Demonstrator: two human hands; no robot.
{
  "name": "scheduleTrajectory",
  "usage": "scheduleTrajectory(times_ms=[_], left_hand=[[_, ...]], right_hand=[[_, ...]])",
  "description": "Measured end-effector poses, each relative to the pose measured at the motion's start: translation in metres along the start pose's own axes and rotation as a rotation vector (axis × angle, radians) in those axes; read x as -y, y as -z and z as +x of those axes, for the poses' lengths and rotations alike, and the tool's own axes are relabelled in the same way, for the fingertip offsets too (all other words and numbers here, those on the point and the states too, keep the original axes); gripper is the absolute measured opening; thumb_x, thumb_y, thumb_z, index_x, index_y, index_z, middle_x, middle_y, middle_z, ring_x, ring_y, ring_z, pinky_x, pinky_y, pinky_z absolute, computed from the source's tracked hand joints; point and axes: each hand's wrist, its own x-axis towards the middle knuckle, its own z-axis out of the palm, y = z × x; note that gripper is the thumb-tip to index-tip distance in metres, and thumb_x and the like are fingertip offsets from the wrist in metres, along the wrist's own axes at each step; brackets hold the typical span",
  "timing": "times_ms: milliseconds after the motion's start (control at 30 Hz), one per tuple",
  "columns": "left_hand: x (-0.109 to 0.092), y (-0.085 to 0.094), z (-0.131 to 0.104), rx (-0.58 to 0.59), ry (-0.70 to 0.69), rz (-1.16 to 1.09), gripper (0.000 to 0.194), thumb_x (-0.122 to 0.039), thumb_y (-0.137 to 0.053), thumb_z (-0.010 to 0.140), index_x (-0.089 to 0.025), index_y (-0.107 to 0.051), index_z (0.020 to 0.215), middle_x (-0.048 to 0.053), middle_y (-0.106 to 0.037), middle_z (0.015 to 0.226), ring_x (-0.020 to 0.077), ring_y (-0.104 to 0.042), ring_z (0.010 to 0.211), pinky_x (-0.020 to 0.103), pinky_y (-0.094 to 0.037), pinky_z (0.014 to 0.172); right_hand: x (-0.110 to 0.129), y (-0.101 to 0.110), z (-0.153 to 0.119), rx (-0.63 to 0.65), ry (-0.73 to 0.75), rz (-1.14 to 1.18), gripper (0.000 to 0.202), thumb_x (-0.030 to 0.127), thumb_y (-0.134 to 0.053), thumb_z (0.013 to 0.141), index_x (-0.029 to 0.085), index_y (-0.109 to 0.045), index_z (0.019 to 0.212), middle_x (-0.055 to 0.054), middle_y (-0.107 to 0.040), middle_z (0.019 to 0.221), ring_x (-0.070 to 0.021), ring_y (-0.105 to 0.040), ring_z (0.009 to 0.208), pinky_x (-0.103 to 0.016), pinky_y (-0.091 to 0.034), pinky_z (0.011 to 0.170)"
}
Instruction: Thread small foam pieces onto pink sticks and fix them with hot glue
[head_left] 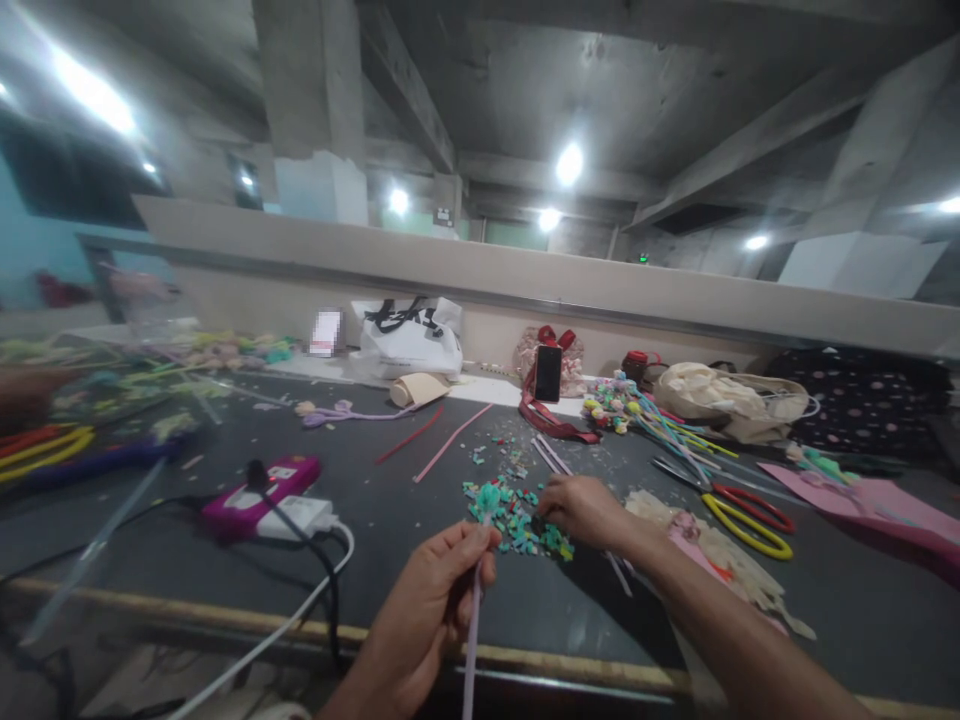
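Note:
My left hand (450, 580) is closed on a pale lilac stem (472, 650) near the front edge of the dark table. The stem stands upright, and a teal flower-like tuft (490, 500) tops it just above my fingers. To its right, my right hand (581, 508) reaches down with bent fingers to a scattered pile of small green, teal and red pieces (525, 535). Its fingertips are turned away, so what they hold, if anything, is hidden. Thin pale strips (551, 456) lie behind and beneath my right hand.
Scissors (750, 510) with red and yellow handles lie right, near a bundle of colourful stems (675, 430). A magenta power strip (262, 495) with cables is left. Behind are a white bag (412, 340) and an upright phone (548, 373). Another person's hand (30, 400) shows far left.

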Motion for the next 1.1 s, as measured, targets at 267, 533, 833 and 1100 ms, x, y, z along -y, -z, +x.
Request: scheduleTrajectory(times_ms=[267, 533, 833, 1100], left_hand=[[-0.002, 0.002, -0.003, 0.0, 0.012, -0.008, 0.019, -0.034, -0.059, 0.062, -0.016, -0.055, 0.067, -0.008, -0.046, 0.044, -0.0013, -0.028, 0.025, 0.009, -0.018, 0.025], [-0.001, 0.001, -0.001, 0.009, 0.01, 0.002, 0.02, -0.035, -0.058, 0.064, -0.016, -0.054, 0.068, -0.008, -0.046, 0.044, -0.0008, -0.029, 0.025, 0.01, -0.02, 0.025], [0.005, 0.0, 0.007, 0.006, 0.022, 0.08, 0.028, -0.04, -0.054, 0.065, -0.015, -0.05, 0.055, -0.01, -0.036, 0.028, 0.0005, -0.024, 0.022, 0.011, -0.014, 0.025], [0.011, -0.001, 0.021, 0.014, -0.046, 0.149, 0.03, -0.042, -0.055, 0.065, -0.014, -0.05, 0.054, -0.008, -0.04, 0.029, 0.001, -0.027, 0.023, 0.012, -0.016, 0.027]], right_hand=[[-0.002, 0.002, 0.001, -0.047, -0.075, 0.091, 0.014, 0.011, -0.048, 0.064, 0.018, -0.059, 0.067, 0.0, -0.056, 0.064, -0.0115, -0.049, 0.058, -0.02, -0.029, 0.052], [-0.002, 0.015, -0.009, -0.089, -0.154, 0.537, 0.018, 0.012, -0.047, 0.066, 0.015, -0.056, 0.081, 0.003, -0.054, 0.061, -0.0083, -0.048, 0.052, -0.017, -0.036, 0.047], [0.022, 0.01, -0.015, -0.126, -0.218, 0.917, 0.008, 0.023, -0.053, 0.065, 0.015, -0.053, 0.068, 0.006, -0.046, 0.053, -0.005, -0.041, 0.043, -0.016, -0.035, 0.04], [0.045, 0.002, -0.011, -0.157, -0.235, 1.024, 0.01, 0.019, -0.056, 0.063, 0.015, -0.06, 0.071, 0.004, -0.052, 0.054, -0.0058, -0.043, 0.044, -0.017, -0.035, 0.042]])
